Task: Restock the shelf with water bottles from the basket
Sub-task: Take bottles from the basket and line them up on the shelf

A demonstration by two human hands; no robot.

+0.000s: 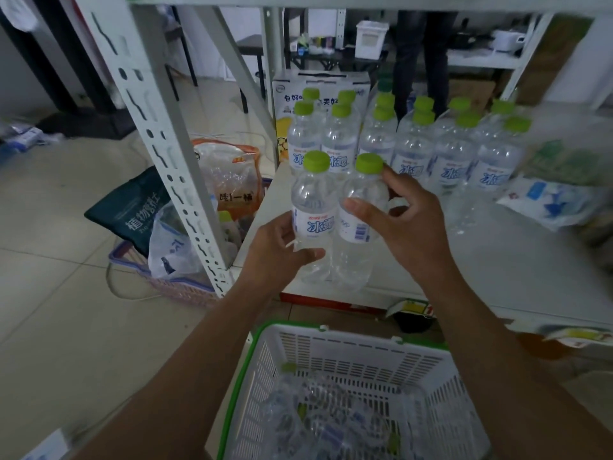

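Left hand: your left hand (282, 247) grips the left bottle (311, 207), fingers curled round its lower body and the thumb lying across the front under the label.
Right hand: your right hand (408, 220) grips the right bottle (360, 210), thumb pressed on the label, forefinger raised beside the green cap, the other fingers wrapped behind.
Where the bottles are: both stand upright and side by side, touching, at the front edge of the shelf (464, 260). You cannot tell from here whether their bases rest on it or hang just above.
Stocked rows: the shelved bottles (414, 151) stand at 12 to 2 o'clock from your pair, close behind it.
Supply: the basket (331, 340) sits at 6 o'clock, with the spare bottles (331, 419) lying in a heap inside.
Handling: these look full, so expect some weight for their size. The thin clear plastic likely gives under a squeeze and may be slick where it is bare.
Where to hold: take each one round the label band, where the wall is stiffer and the paper gives grip. The cap is firm but leaves the body free to swing.
Risk: a tall, narrow bottle set down crooked could tip into the row behind, so seat each base flat.
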